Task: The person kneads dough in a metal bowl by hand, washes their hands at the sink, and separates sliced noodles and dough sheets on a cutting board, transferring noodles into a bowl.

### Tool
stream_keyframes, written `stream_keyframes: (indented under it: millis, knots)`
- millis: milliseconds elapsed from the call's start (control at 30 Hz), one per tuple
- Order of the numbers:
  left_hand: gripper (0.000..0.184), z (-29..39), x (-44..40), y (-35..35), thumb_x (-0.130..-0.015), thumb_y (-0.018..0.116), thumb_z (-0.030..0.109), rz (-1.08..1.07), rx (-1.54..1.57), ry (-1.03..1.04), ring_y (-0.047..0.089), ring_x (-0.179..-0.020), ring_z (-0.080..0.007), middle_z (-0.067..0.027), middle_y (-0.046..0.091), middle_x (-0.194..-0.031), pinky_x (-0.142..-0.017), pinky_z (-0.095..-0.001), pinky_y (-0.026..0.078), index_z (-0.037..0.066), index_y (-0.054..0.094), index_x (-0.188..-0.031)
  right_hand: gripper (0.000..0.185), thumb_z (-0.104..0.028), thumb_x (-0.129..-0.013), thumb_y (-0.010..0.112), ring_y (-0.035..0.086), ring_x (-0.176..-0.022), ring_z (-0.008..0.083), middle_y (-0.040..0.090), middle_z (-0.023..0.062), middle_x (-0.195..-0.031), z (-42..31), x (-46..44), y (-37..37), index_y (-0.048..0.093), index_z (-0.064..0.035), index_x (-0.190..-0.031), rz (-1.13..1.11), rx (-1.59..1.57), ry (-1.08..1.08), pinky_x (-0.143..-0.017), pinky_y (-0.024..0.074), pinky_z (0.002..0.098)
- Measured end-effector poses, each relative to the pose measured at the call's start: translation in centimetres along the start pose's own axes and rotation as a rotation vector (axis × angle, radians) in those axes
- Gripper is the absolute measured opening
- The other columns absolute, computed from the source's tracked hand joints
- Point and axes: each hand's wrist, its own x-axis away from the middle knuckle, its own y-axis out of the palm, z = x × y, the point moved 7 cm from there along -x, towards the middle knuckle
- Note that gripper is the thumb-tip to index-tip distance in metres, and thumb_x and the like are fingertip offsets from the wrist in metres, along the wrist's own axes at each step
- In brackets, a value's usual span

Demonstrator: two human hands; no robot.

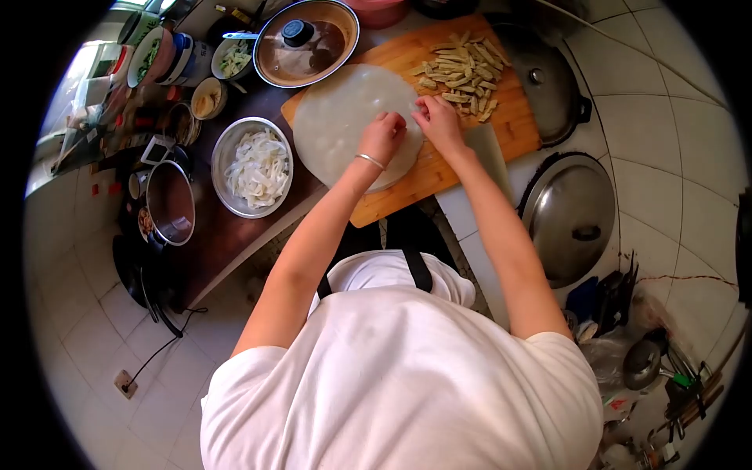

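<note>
A round, pale, translucent sheet of dough or noodle (333, 117) lies on the wooden cutting board (384, 205), overhanging its left side. Over the right part of the sheet is my left hand (382, 136), its fingers curled; what they hold, if anything, is hidden. My right hand (440, 124) pinches at the sheet's right edge, close beside the left. Brownish cut strips (466, 72) are heaped on the board just beyond the right hand. A flat, grey-green rectangular piece, perhaps a cleaver blade (489, 160), rests near my right forearm.
Left of the board stands a metal bowl of wide white noodles (258, 174). A glass-lidded pan (333, 66) sits behind the sheet. An empty-looking pot (171, 204) is farther left. Large metal lids (568, 219) lie on the tiled surface at right.
</note>
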Motion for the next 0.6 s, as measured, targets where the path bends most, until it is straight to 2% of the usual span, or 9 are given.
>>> stream_keyframes:
  millis: [67, 133, 233, 300, 333, 367, 500, 567, 600]
  knots:
    - [0.007, -1.0, 1.0, -2.8, -0.077, 0.065, 0.009, 0.024, 0.171, -0.132, 0.061, -0.065, -0.0281, -0.0115, 0.060, -0.080, -0.059, -0.0367, 0.050, 0.007, 0.059, -0.081, 0.016, -0.009, -0.077, 0.065, 0.058, -0.079, 0.0311, 0.060, 0.0128, -0.085, -0.1, -0.5, 0.6, 0.059, -0.0025, -0.090, 0.037, 0.028, -0.013, -0.070, 0.0481, 0.0389]
    - [0.008, -2.9, 2.6, -6.5, -0.078, 0.066, 0.007, 0.089, 0.164, -0.179, 0.061, -0.063, -0.0235, -0.0101, 0.060, -0.082, -0.059, -0.0322, 0.050, 0.007, 0.060, -0.084, 0.017, -0.012, -0.078, 0.066, 0.061, -0.072, 0.0265, 0.061, 0.0121, -0.081, 0.2, -0.8, 0.7, 0.060, -0.0029, -0.091, 0.077, 0.154, -0.046, -0.065, 0.0488, 0.0349]
    - [0.010, -5.7, 5.8, -15.6, -0.078, 0.064, 0.002, 0.349, -0.045, -0.217, 0.060, -0.061, -0.0193, -0.0078, 0.059, -0.080, -0.058, -0.0292, 0.049, 0.007, 0.061, -0.087, 0.007, -0.010, -0.078, 0.061, 0.061, -0.071, 0.0286, 0.061, 0.0126, -0.076, 0.6, -2.3, -0.3, 0.061, -0.0046, -0.083, 0.076, 0.274, -0.127, -0.063, 0.0479, 0.0367]
    - [0.013, -8.7, 8.9, -20.6, -0.078, 0.061, -0.001, 0.467, -0.154, -0.241, 0.060, -0.060, -0.0181, -0.0074, 0.058, -0.081, -0.057, -0.0279, 0.049, 0.007, 0.062, -0.088, 0.006, -0.013, -0.079, 0.062, 0.061, -0.069, 0.0260, 0.063, 0.0102, -0.076, 0.6, -3.3, -2.3, 0.063, -0.0084, -0.083, 0.014, 0.265, 0.018, -0.062, 0.0484, 0.0356]
    - [0.017, -11.4, 10.7, -21.8, -0.075, 0.061, -0.001, 0.422, -0.154, -0.384, 0.062, -0.072, -0.0228, -0.0090, 0.059, -0.088, -0.066, -0.0317, 0.050, 0.008, 0.062, -0.090, 0.005, -0.012, -0.079, 0.061, 0.059, -0.071, 0.0290, 0.060, 0.0118, -0.075, -0.3, -3.8, -4.0, 0.060, -0.0069, -0.081, 0.139, 0.183, -0.040, -0.062, 0.0473, 0.0368]
    - [0.019, -13.3, 12.3, -23.1, -0.074, 0.061, 0.000, 0.393, -0.257, -0.349, 0.060, -0.081, -0.0259, -0.0098, 0.060, -0.092, -0.072, -0.0344, 0.049, 0.009, 0.063, -0.092, 0.007, -0.010, -0.079, 0.062, 0.060, -0.073, 0.0271, 0.061, 0.0121, -0.078, -1.0, -4.5, -5.6, 0.060, -0.0064, -0.085, 0.172, 0.262, -0.003, -0.064, 0.0481, 0.0365]
    - [0.023, -16.2, 15.9, -26.1, -0.072, 0.063, 0.006, 0.401, -0.348, -0.444, 0.054, -0.100, -0.0324, -0.0116, 0.060, -0.103, -0.087, -0.0403, 0.044, 0.010, 0.063, -0.094, 0.016, -0.008, -0.086, 0.052, 0.062, -0.086, 0.0317, 0.065, 0.0166, -0.088, 0.6, -6.2, -6.4, 0.062, -0.0041, -0.099, -0.062, 0.586, 0.174, -0.072, 0.0490, 0.0381]
    - [0.022, -16.0, 16.7, -26.5, -0.073, 0.064, 0.008, 0.445, -0.354, -0.441, 0.056, -0.098, -0.0313, -0.0117, 0.061, -0.100, -0.083, -0.0388, 0.046, 0.010, 0.064, -0.095, 0.018, -0.010, -0.088, 0.052, 0.062, -0.084, 0.0302, 0.065, 0.0165, -0.088, -2.6, -6.9, -4.9, 0.062, -0.0041, -0.101, -0.091, 0.579, 0.147, -0.071, 0.0497, 0.0367]
    - [0.021, -15.6, 17.1, -26.4, -0.074, 0.064, 0.011, 0.469, -0.362, -0.423, 0.057, -0.096, -0.0303, -0.0118, 0.061, -0.098, -0.080, -0.0372, 0.048, 0.010, 0.064, -0.095, 0.018, -0.012, -0.088, 0.053, 0.063, -0.082, 0.0259, 0.065, 0.0141, -0.087, -5.6, -6.6, -2.9, 0.062, -0.0035, -0.102, -0.141, 0.362, 0.082, -0.069, 0.0500, 0.0339]
